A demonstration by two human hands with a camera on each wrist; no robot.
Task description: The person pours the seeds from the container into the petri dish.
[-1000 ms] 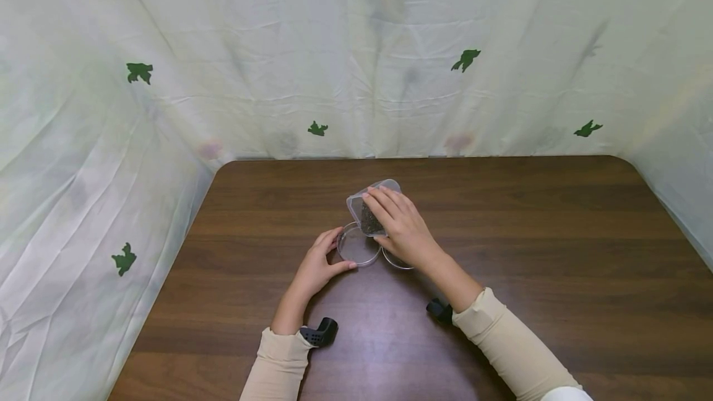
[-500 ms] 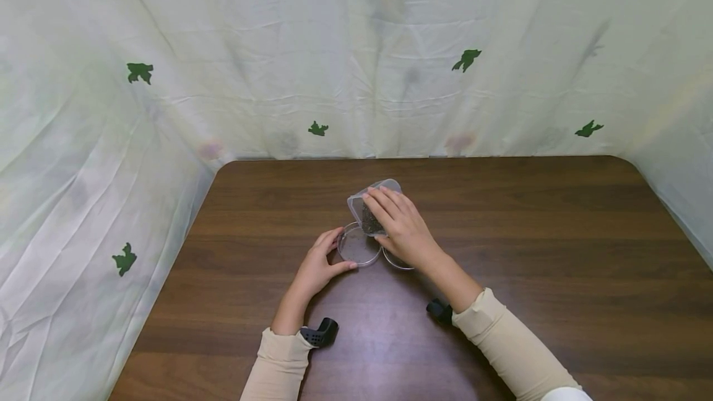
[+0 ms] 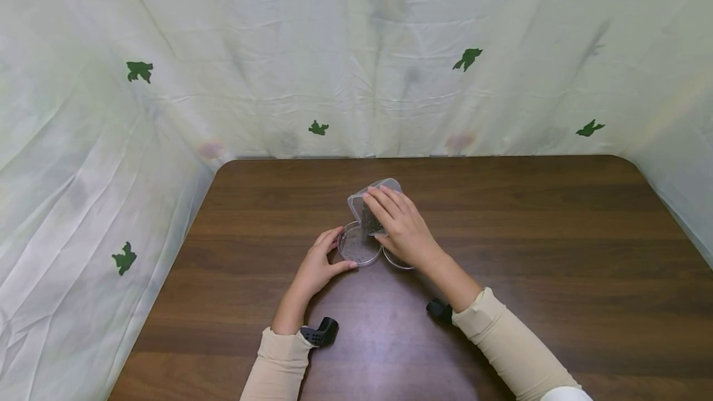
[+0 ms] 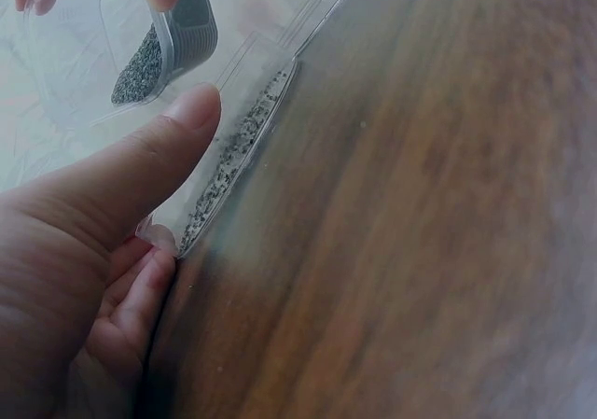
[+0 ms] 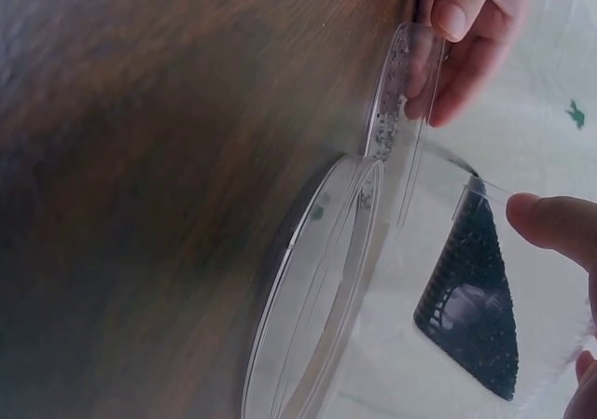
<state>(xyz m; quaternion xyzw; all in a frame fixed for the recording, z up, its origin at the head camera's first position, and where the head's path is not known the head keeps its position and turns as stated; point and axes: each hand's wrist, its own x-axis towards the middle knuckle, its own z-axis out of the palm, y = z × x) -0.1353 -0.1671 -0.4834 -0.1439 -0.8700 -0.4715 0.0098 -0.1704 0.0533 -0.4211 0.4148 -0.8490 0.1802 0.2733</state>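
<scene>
My left hand [image 3: 314,270] holds a clear petri dish [image 3: 359,247] at its left side, thumb in front and fingers behind. Dark granules lie scattered over the dish's floor, plainest in the left wrist view. From above, my right hand [image 3: 405,229] grips a clear plastic tub [image 4: 191,41] with rounded corners, tilted toward the dish. A sloping heap of dark granules [image 5: 476,298] fills one side of the tub, whose lower edge is close over the dish. A second clear round dish [image 5: 308,288] sits against the first, partly hidden under my right hand in the head view.
The brown wood-grain table [image 3: 529,252] carries both dishes near its middle. A pale curtain [image 3: 267,67] with green leaf-like shapes hangs behind the table and along its sides. Each wrist wears a black camera mount [image 3: 320,333].
Dark specks have appeared across the floor of the petri dish, which looked bare a second ago. Both hands and the tilted tub stay almost still.
</scene>
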